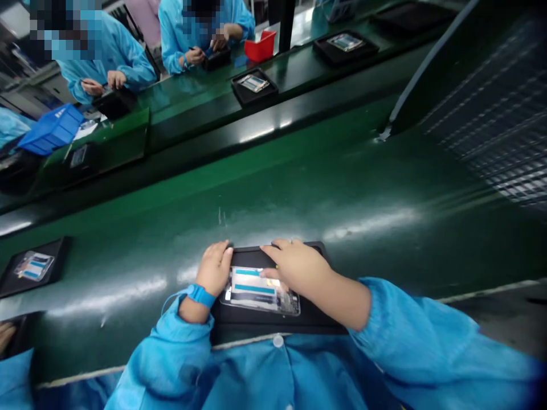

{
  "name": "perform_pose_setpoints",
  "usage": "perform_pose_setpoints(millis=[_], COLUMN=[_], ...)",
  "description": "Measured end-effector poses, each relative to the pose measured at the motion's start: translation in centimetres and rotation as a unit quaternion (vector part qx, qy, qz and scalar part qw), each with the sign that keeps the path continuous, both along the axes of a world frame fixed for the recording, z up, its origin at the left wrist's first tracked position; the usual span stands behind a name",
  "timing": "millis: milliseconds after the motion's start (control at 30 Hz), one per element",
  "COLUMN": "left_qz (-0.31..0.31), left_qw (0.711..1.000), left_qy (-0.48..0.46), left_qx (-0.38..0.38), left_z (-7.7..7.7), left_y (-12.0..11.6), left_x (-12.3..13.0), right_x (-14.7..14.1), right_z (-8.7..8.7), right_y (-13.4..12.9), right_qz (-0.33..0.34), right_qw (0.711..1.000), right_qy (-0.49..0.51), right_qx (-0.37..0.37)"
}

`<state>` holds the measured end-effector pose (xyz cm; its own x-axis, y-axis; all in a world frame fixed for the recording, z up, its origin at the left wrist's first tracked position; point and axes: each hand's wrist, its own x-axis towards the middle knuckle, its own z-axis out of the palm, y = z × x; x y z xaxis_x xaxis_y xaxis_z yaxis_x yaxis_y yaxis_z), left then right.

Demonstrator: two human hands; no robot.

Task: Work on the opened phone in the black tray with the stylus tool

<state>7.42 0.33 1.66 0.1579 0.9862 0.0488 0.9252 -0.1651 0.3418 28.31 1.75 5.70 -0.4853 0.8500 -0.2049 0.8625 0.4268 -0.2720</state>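
In front of me a black tray (256, 324) lies at the near edge of the green bench. On it is a flat electronic device with its inside exposed (255, 289), a silvery panel with teal strips and a circuit area at its right end. My left hand (214, 266), a blue band at its wrist, is closed around the tray's left side, beside the device. Stretched over the right part of the device is my right hand (301, 267), fingers apart and thumb above the panel. Its palm hides part of the circuit area.
A similar tray with a device (35, 266) lies at left, near another person's hand (6, 336). Across the bench, two people in blue work by a blue bin (52, 130) and a red bin (260, 46). A dark ridged panel (482, 108) stands at right.
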Motion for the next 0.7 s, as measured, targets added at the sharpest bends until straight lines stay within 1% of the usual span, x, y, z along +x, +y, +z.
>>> perform_pose_setpoints(millis=[133,233,300,333,400,467,500,533,600,633,700], left_qz=[0.062,0.084,0.082,0.078,0.063,0.031,0.008,-0.018,-0.064,-0.079,-0.096], left_qw=[0.998,0.995,0.995,0.996,0.997,0.997,0.997,0.996,0.993,0.992,0.991], left_qy=[-0.013,-0.021,-0.021,-0.017,-0.002,0.010,0.010,0.006,-0.012,-0.019,-0.023], left_qx=[0.028,0.040,0.043,0.044,0.050,0.068,0.080,0.091,0.102,0.101,0.090], left_z=[-1.0,-1.4,-1.3,-1.2,-0.6,0.4,1.0,1.5,2.5,2.8,2.8], left_y=[-1.8,-2.3,-2.2,-2.1,-2.1,-2.3,-2.5,-2.7,-3.2,-3.5,-4.0], left_x=[-1.1,-1.0,-0.9,-0.9,-0.6,0.1,0.7,1.3,2.8,3.5,4.4], right_x=[-0.9,-0.9,-0.2,0.3,1.6,2.9,3.4,3.8,4.0,3.8,3.3], right_z=[0.5,0.4,0.2,0.1,0.1,0.3,0.4,0.5,0.4,0.2,-0.4], right_y=[1.8,2.4,2.3,2.1,1.3,-0.2,-1.1,-2.1,-4.1,-4.9,-5.9], right_qz=[-0.033,-0.043,-0.046,-0.059,-0.113,-0.160,-0.159,-0.139,-0.078,-0.053,-0.030], right_qw=[0.998,0.998,0.999,0.997,0.987,0.976,0.976,0.979,0.986,0.988,0.989], right_qy=[-0.050,-0.040,0.004,0.038,0.105,0.140,0.142,0.140,0.139,0.140,0.142], right_qx=[-0.034,-0.029,-0.025,-0.028,-0.037,-0.045,-0.048,-0.052,-0.055,-0.049,-0.034])
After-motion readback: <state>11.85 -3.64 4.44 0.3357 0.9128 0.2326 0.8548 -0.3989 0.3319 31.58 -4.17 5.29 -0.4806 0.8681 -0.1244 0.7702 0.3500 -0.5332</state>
